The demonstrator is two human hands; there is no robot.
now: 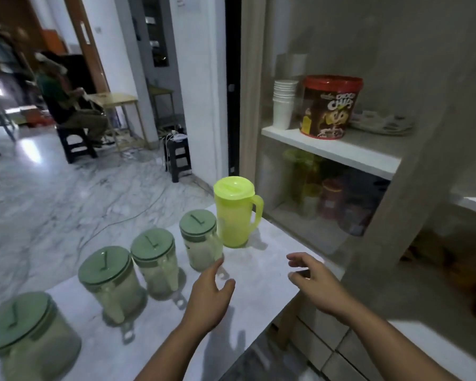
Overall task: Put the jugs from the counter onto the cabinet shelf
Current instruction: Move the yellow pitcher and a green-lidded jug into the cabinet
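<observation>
Both hands empty, fingers spread: left hand (210,295), right hand (318,281). Five jugs upright on bench (261,259). Nearest jug (201,240) touching left fingertips; yellow jug (235,213) just beyond, handle toward right hand.

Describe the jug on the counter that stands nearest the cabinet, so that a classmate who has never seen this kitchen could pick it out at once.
Start at the white marble counter and follow its row of jugs towards the glass-fronted cabinet. The last one, at the far end next to the cabinet, is the yellow-green jug. It is the tallest, bright translucent yellow-green all over with a matching lid, while the four others are clear with dull green lids.
</observation>
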